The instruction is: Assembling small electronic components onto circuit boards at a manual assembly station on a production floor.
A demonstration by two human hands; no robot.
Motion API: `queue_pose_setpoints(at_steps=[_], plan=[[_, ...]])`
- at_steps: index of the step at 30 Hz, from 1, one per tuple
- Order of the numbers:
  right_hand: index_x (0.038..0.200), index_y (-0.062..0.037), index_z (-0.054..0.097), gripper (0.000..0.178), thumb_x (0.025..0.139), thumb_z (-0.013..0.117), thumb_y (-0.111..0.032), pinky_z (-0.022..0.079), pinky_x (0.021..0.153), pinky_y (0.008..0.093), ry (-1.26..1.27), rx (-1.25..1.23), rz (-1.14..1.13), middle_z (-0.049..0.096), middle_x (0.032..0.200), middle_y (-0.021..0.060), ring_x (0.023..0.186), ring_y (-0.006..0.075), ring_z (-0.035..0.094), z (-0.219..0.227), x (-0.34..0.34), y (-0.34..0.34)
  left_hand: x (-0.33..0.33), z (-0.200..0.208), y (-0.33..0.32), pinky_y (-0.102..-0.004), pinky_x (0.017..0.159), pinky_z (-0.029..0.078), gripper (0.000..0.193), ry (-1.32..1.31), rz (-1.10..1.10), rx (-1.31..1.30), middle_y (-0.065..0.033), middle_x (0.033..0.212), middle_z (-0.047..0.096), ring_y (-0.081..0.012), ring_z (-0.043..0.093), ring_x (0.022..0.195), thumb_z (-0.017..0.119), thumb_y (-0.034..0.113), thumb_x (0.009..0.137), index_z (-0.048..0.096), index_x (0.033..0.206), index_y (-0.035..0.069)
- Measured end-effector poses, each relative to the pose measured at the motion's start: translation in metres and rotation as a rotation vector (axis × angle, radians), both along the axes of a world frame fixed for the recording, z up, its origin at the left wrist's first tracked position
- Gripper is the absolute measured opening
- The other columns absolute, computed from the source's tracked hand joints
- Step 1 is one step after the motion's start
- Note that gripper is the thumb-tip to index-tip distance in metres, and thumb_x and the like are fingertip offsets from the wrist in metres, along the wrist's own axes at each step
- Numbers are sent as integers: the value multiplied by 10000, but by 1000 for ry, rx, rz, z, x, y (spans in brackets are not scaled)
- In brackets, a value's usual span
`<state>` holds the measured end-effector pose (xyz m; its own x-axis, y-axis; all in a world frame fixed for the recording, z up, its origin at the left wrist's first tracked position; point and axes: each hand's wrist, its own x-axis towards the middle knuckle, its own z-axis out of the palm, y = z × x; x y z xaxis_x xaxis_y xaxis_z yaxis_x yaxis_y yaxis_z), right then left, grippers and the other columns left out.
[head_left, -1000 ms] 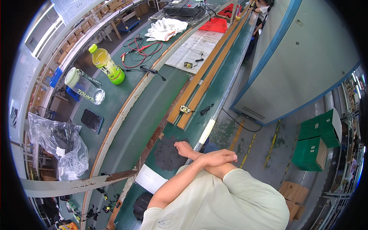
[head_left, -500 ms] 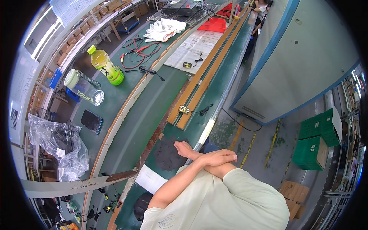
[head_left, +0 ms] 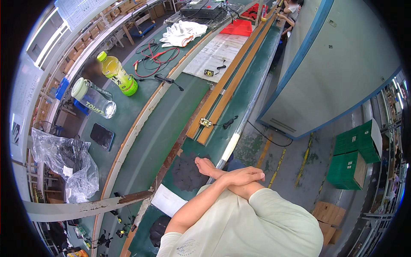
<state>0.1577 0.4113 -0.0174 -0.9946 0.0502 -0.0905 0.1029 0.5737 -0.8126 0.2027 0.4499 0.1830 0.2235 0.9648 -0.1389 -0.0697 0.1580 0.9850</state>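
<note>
My forearms are crossed in front of my body, the left one on top. My left hand point(head_left: 246, 175) lies flat across my right forearm point(head_left: 242, 189), its fingers stretched out and holding nothing. Past the crossing, my right hand point(head_left: 206, 166) rests at the bench edge with fingers loosely curled; I see no object in it. Right beside it is a pile of small black pieces point(head_left: 186, 172) on the green bench. A small circuit board with a black cable point(head_left: 206, 122) sits farther along, on the ends of two long brown rails point(head_left: 233, 92).
A white sheet point(head_left: 168, 200) lies near my left arm. A second small board point(head_left: 209, 73) is on a white panel beyond. Bottles point(head_left: 117, 73), a phone point(head_left: 102, 136) and a plastic bag point(head_left: 70, 165) stand left. A grey cabinet point(head_left: 329, 64) rises at right.
At the far end of the rails, another person's arm now reaches toward the bench. My own hands and the things near them have not visibly moved.
</note>
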Motion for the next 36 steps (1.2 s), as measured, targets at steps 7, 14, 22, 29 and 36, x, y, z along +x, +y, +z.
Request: queue_pose_setpoints(at_steps=[7,14,22,29,36], plan=[[996,-26,548,103,908,586,-63,507,739,555,-7,6,-1,674,870,262,884,488,658,2,0,0,0,1,0,-340,951,461,447,1,4,7,-86,1050,686,-196,607,1014,439,387,1122,676,1114,8],[996,-29,547,107,906,593,-64,503,731,557,10,-9,9,663,845,260,869,488,654,1,2,1,0,2,0,-338,957,458,444,1,-5,-5,-86,1056,687,-197,607,1018,438,383,1121,675,1119,8],[999,-24,556,104,895,553,-28,508,737,557,36,31,3,670,853,260,871,486,657,-5,0,-1,1,1,-1,-334,917,466,439,-17,27,8,-93,1016,687,-191,600,967,449,379,1100,677,1104,4],[973,-5,609,164,822,562,38,511,724,557,112,-15,-3,669,823,279,847,494,663,3,1,-1,-2,3,-1,-334,956,457,436,-5,9,-6,-85,1050,684,-191,602,1017,443,375,1114,672,1113,3],[1005,-11,626,189,833,555,24,523,741,543,68,8,-1,690,857,258,863,471,676,4,0,0,-1,5,-1,-334,961,457,434,-5,10,-4,-86,1057,687,-191,604,1024,445,372,1113,672,1112,2]])
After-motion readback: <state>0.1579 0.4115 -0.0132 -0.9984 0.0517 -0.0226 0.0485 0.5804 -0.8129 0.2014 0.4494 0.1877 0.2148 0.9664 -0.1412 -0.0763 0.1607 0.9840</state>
